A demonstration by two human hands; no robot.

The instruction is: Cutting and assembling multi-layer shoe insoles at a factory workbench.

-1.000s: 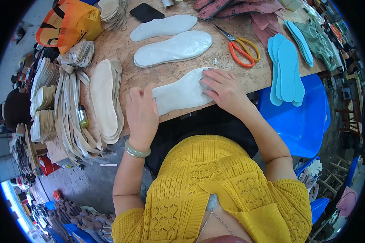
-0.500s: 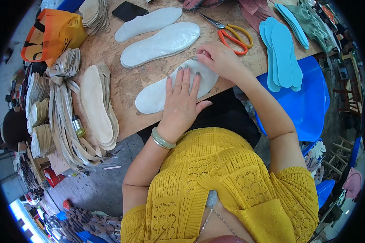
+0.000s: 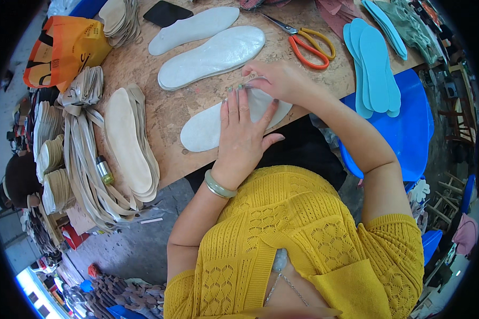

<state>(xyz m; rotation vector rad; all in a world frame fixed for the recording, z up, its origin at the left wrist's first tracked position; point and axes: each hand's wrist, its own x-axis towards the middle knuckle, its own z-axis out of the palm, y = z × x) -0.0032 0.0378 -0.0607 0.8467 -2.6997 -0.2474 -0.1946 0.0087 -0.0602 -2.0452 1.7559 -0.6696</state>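
Observation:
A white insole (image 3: 201, 129) lies near the table's front edge, toe end to the left. My left hand (image 3: 242, 125) is laid flat on it, fingers stretched and thumb apart, pressing its middle. At the insole's far edge, just beyond my left fingertips, my right hand (image 3: 282, 81) is closed in a pinch. A thin pale edge of the insole shows lifted between its thumb and fingers, though the fingers partly hide it. Farther off lie a shiny white insole pair (image 3: 213, 57) and another white insole (image 3: 194, 31). Scissors (image 3: 307, 45) with orange and yellow handles rest beyond my right hand.
Blue insoles (image 3: 375, 69) overhang the right table edge above a blue tub (image 3: 404, 138). On the left are stacked beige insoles (image 3: 127, 141), fabric strips (image 3: 82, 159), a small bottle (image 3: 105, 170) and an orange bag (image 3: 69, 50). A black phone (image 3: 167, 14) lies at the back.
My right hand has shifted left along the insole's far edge, its pinch now close to my left fingertips. My left hand stays pressed on the insole, forefinger spread wider.

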